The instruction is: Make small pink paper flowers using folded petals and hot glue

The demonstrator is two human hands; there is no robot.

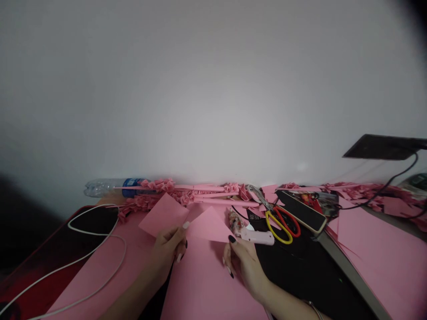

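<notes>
Between my two hands a small pink paper piece is held up, its top corner pointing away from me. My left hand pinches its left corner between thumb and finger. The right corner sits in a pinch of my right hand. Just behind my left hand is another pink square; whether that hand touches it I cannot tell. Large pink sheets lie beneath both hands. A white-handled glue gun rests just beyond my right hand.
Scissors with yellow and red handles lie right of centre, beside a phone. Crumpled pink paper flowers and a plastic bottle line the wall. A white cable loops at left. More pink sheets lie right, below a dark panel.
</notes>
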